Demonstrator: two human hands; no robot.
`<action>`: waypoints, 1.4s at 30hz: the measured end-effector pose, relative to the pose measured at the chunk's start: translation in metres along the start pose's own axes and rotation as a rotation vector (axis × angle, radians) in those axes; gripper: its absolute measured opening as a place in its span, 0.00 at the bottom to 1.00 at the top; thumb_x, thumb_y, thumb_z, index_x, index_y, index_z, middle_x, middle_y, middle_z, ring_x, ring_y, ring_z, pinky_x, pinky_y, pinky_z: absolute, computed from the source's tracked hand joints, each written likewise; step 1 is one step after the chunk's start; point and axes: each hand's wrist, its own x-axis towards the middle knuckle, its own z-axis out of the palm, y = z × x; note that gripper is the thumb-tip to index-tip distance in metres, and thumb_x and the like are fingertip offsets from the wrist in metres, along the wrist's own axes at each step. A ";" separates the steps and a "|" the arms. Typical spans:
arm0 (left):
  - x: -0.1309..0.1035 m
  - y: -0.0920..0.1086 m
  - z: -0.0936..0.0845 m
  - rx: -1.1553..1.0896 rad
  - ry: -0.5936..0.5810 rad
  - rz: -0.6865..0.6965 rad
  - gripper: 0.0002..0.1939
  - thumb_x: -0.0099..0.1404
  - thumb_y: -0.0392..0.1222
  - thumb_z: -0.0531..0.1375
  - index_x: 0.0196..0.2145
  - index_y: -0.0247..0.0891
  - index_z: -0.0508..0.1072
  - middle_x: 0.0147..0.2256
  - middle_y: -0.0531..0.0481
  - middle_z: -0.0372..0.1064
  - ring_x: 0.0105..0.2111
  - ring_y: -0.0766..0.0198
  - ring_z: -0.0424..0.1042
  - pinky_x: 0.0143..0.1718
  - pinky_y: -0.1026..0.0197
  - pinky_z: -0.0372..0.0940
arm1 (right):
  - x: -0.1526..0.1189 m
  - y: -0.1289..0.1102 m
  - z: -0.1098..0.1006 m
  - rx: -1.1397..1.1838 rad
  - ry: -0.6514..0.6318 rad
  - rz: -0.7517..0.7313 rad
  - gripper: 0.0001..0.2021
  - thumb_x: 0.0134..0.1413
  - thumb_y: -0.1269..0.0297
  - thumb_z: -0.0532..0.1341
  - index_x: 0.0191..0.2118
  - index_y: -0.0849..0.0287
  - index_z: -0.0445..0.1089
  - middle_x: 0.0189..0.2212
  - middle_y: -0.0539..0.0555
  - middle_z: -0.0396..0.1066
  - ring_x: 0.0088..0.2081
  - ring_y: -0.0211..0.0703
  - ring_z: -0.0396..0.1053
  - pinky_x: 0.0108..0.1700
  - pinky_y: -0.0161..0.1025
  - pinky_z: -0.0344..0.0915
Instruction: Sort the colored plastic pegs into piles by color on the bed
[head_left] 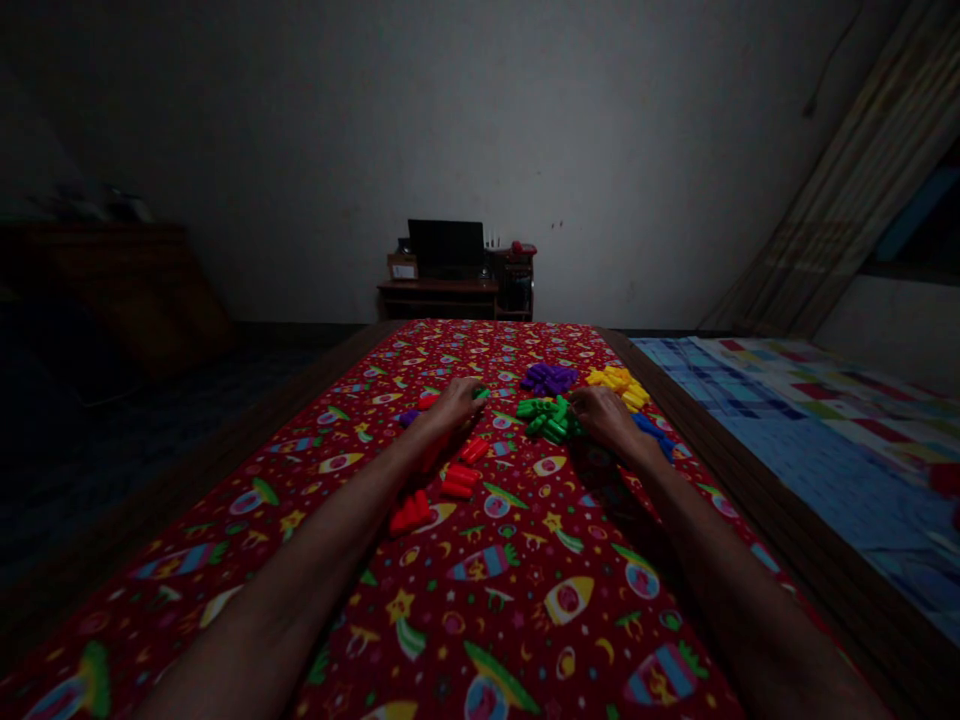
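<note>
My left hand (454,404) is closed, with a small green plastic piece (481,394) at its fingertips. Under and beside that forearm lie several red plastic pieces (460,478), and a purple piece (409,417) sits just left of the wrist. My right hand (601,412) has its fingers bent together at the right edge of a pile of green plastic pieces (551,418); what is between them is hidden. Behind the green pile is a purple pile (548,378). A yellow pile (619,384) lies beyond my right hand, and blue pieces (654,436) show beside its wrist.
A red cloth with rocket prints (525,620) covers the long table. Beyond its far end stands a small desk (439,286) with a dark monitor (447,246). Patterned bedding (780,440) spreads at the right, and a wooden cabinet (127,300) stands at the left.
</note>
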 end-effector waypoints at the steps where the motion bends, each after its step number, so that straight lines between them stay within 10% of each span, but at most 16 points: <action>1: 0.002 0.004 -0.001 -0.020 0.001 0.012 0.13 0.58 0.39 0.58 0.39 0.33 0.77 0.36 0.45 0.76 0.37 0.57 0.73 0.39 0.61 0.66 | 0.000 0.000 -0.001 -0.015 -0.001 0.010 0.13 0.55 0.66 0.56 0.44 0.60 0.75 0.39 0.59 0.76 0.39 0.42 0.71 0.34 0.32 0.56; 13: 0.048 0.065 0.029 -0.197 -0.201 0.212 0.16 0.58 0.43 0.58 0.38 0.31 0.79 0.32 0.48 0.77 0.31 0.62 0.72 0.30 0.67 0.63 | -0.005 -0.013 -0.019 -0.144 0.114 0.080 0.17 0.60 0.62 0.51 0.36 0.59 0.77 0.34 0.60 0.76 0.35 0.43 0.71 0.30 0.35 0.52; 25: 0.041 0.079 0.029 -0.048 -0.189 0.249 0.18 0.63 0.43 0.51 0.32 0.31 0.78 0.25 0.51 0.72 0.27 0.64 0.67 0.30 0.66 0.60 | -0.004 -0.014 -0.019 -0.128 0.116 0.063 0.17 0.61 0.60 0.50 0.39 0.59 0.76 0.37 0.60 0.76 0.36 0.43 0.71 0.32 0.35 0.53; 42: -0.034 -0.055 -0.061 -0.018 0.029 -0.120 0.18 0.58 0.52 0.55 0.36 0.38 0.78 0.41 0.41 0.76 0.48 0.51 0.69 0.49 0.56 0.63 | -0.015 -0.043 -0.030 -0.206 0.070 0.008 0.18 0.62 0.63 0.48 0.37 0.62 0.76 0.33 0.64 0.75 0.34 0.45 0.71 0.30 0.35 0.51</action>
